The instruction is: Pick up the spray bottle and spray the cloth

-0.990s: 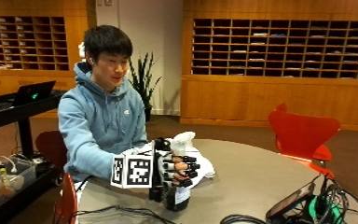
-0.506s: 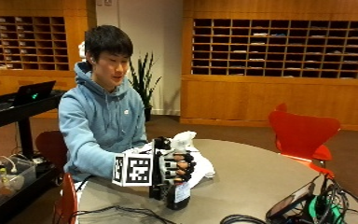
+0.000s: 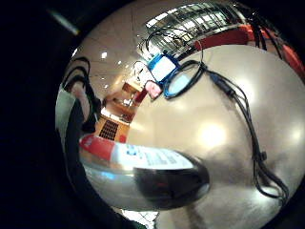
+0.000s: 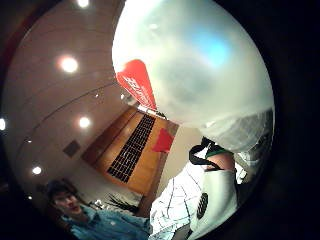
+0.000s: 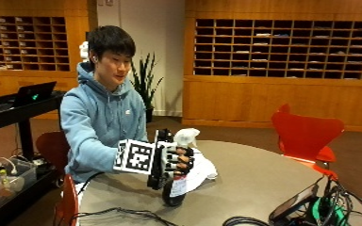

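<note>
The gloved right hand (image 5: 176, 160) has its fingers (image 5: 185, 159) wrapped around the spray bottle (image 5: 175, 186), holding it upright just above the surface (image 5: 256, 179) beside the white cloth (image 5: 201, 172).

The spray bottle (image 5: 176, 181) stands roughly upright above the counter (image 5: 256, 179), its white trigger head (image 5: 185, 137) on top, a dark rounded base and a white and red label on its translucent body. The white cloth (image 5: 201, 170) lies crumpled on the counter just behind and beside the bottle.
</note>
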Action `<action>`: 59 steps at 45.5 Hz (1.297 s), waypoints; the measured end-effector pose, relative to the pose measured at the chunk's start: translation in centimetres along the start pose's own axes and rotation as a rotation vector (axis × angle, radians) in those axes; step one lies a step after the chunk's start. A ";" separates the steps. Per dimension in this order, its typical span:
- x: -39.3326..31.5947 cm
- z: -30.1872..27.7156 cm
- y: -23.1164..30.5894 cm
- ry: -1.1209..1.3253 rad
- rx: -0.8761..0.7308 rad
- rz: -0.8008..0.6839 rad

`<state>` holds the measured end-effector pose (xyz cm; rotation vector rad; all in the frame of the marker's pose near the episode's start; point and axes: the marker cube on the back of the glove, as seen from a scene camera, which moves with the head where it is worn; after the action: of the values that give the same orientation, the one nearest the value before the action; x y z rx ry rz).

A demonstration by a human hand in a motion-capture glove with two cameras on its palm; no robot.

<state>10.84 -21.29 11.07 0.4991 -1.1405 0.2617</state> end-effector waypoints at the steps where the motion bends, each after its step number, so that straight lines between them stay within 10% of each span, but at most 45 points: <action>1: -0.2 0.0 0.1 0.010 0.003 -0.001; 16: -3.3 -1.0 1.0 0.150 0.089 -0.012; 59: -16.1 0.7 4.1 1.303 -0.539 -0.469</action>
<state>1.96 -17.30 -2.43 0.0309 0.2099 -0.1487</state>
